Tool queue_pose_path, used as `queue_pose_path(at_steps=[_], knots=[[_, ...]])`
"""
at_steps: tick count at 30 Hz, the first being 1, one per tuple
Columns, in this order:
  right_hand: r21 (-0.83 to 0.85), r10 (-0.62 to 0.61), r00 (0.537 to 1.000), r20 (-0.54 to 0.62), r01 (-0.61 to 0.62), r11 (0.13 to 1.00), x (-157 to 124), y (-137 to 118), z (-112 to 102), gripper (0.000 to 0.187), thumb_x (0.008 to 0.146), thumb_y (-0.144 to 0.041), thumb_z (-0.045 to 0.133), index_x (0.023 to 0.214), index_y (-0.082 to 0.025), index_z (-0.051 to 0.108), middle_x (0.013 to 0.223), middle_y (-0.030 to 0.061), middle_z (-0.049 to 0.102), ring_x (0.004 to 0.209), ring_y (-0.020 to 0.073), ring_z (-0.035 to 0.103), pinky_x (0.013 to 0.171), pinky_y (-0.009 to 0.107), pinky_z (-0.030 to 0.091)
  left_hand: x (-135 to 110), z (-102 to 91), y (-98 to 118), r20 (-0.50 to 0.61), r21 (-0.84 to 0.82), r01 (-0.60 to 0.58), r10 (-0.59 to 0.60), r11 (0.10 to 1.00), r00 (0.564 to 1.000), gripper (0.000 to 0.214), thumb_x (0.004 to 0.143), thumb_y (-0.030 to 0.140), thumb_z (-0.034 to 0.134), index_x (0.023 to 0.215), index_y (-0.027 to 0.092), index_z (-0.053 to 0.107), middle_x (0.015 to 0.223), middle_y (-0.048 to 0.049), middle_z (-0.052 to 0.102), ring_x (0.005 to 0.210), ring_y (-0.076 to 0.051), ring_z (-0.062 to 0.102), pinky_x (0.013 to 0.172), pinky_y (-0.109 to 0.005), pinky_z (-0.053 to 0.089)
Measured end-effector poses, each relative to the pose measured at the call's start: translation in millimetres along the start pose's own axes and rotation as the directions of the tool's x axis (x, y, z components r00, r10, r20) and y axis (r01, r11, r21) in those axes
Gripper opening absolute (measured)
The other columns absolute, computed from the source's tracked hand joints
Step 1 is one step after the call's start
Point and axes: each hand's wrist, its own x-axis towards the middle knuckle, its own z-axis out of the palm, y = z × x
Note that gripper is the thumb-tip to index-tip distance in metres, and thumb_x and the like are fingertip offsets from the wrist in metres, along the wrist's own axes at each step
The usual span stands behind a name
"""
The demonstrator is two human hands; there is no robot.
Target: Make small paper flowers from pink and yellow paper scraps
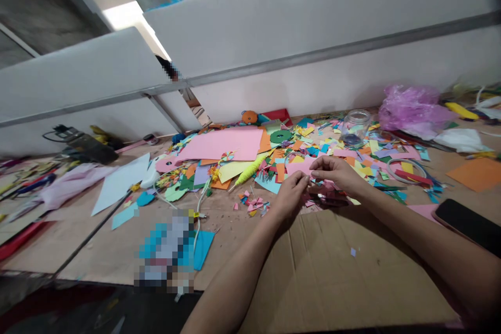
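My left hand is closed, thumb and fingers pressed together, just above the near edge of the paper scraps. Close beside it, my right hand is closed in a pinch, its fingertips almost meeting those of the left. Whatever the two hold is too small or hidden to make out. A piece of pink paper shows right behind the fingertips; whether it is held or lies on the heap, I cannot tell. Under the right hand lies a dark, shiny object, partly covered.
Cardboard lies before me. Beyond are a glass jar, purple plastic bag, pink sheet, yellow-green tool, green paper disc and wire ring. A black phone lies right. A white partition stands behind.
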Motion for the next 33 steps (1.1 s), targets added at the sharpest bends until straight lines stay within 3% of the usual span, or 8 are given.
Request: queue_pose_path(at_steps=[5, 8, 12, 18, 22, 25, 29, 33], knots=[[-0.012, -0.043, 0.999, -0.026, 0.042, 0.999, -0.5, -4.2, -1.3, 0.037, 0.061, -0.044, 0.086, 0.082, -0.019, 0.068, 0.076, -0.0001, 0.066, 0.069, 0.0162, 0.061, 0.066, 0.030, 0.051, -2.6, 3.6, 1.4, 0.102, -0.389, 0.210, -0.185, 0.897, 0.978, 0.044, 0.078, 0.058, 0.067, 0.080, 0.015, 0.059, 0.070, -0.0018, 0.058, 0.057, -0.010, 0.053, 0.053, -0.022, 0.041], [-0.010, -0.053, 0.998, -0.023, 0.053, 0.999, -1.1, -5.3, -1.2, 0.035, 0.062, -0.043, 0.085, 0.081, -0.019, 0.068, 0.075, -0.0007, 0.065, 0.068, 0.0153, 0.060, 0.066, 0.030, 0.049, -4.0, 3.2, 0.1, 0.181, -0.441, 0.276, -0.216, 0.854, 0.959, 0.046, 0.075, 0.059, 0.070, 0.083, 0.015, 0.059, 0.068, 0.0001, 0.056, 0.046, -0.009, 0.048, 0.041, -0.022, 0.039], [-0.011, -0.063, 0.998, -0.016, 0.063, 0.998, -0.9, -4.4, -1.3, 0.032, 0.064, -0.040, 0.084, 0.082, -0.019, 0.068, 0.074, -0.0014, 0.064, 0.067, 0.0142, 0.058, 0.065, 0.029, 0.047, -4.7, 2.0, -1.1, 0.209, -0.453, 0.281, -0.206, 0.846, 0.956, 0.049, 0.072, 0.060, 0.073, 0.085, 0.015, 0.058, 0.068, 0.0007, 0.056, 0.044, -0.009, 0.049, 0.039, -0.023, 0.042], [-0.034, -0.081, 0.997, -0.004, 0.081, 0.996, -0.7, -3.1, -1.5, 0.032, 0.065, -0.039, 0.083, 0.084, -0.019, 0.067, 0.074, -0.0008, 0.064, 0.068, 0.0150, 0.059, 0.064, 0.029, 0.046, -5.7, 0.7, 2.8, 0.200, -0.379, 0.269, -0.205, 0.886, 0.958, 0.047, 0.075, 0.061, 0.071, 0.082, 0.016, 0.057, 0.069, 0.0004, 0.055, 0.050, -0.008, 0.049, 0.045, -0.021, 0.040], [-0.051, -0.082, 0.997, 0.006, 0.082, 0.995, -2.3, -3.9, -0.1, 0.032, 0.067, -0.039, 0.081, 0.088, -0.019, 0.067, 0.076, -0.0006, 0.065, 0.070, 0.0161, 0.060, 0.066, 0.030, 0.047, -4.1, 1.0, 3.7, 0.133, -0.289, 0.174, -0.141, 0.941, 0.981, 0.045, 0.077, 0.060, 0.068, 0.077, 0.018, 0.055, 0.067, 0.0016, 0.052, 0.056, -0.009, 0.047, 0.053, -0.022, 0.038], [-0.098, -0.108, 0.994, -0.006, 0.107, 0.989, -2.7, -4.5, 1.2, 0.030, 0.069, -0.038, 0.079, 0.089, -0.020, 0.067, 0.077, -0.0004, 0.065, 0.071, 0.0164, 0.061, 0.066, 0.030, 0.047, -2.4, 0.6, 3.5, 0.057, -0.093, 0.052, -0.046, 0.994, 0.997, 0.042, 0.083, 0.058, 0.062, 0.072, 0.018, 0.052, 0.067, 0.0018, 0.050, 0.062, -0.011, 0.046, 0.060, -0.024, 0.037], [-0.163, -0.143, 0.989, -0.024, 0.138, 0.977, -2.7, -5.7, 2.8, 0.025, 0.070, -0.036, 0.075, 0.087, -0.020, 0.066, 0.075, -0.0006, 0.064, 0.069, 0.0167, 0.060, 0.066, 0.030, 0.048, -1.5, -0.5, 2.0, 0.018, 0.157, -0.052, 0.049, 0.986, 0.999, 0.038, 0.091, 0.051, 0.052, 0.072, 0.019, 0.052, 0.071, 0.0015, 0.053, 0.070, -0.013, 0.048, 0.065, -0.026, 0.035], [-0.173, -0.150, 0.988, -0.028, 0.143, 0.975, -3.2, -5.9, 4.1, 0.025, 0.070, -0.035, 0.076, 0.087, -0.020, 0.067, 0.076, -0.0002, 0.064, 0.071, 0.0169, 0.061, 0.066, 0.030, 0.049, -0.6, 0.2, -0.3, 0.031, 0.138, -0.043, 0.039, 0.989, 0.999, 0.036, 0.090, 0.051, 0.053, 0.075, 0.018, 0.054, 0.072, 0.0014, 0.054, 0.071, -0.014, 0.048, 0.067, -0.026, 0.036]])
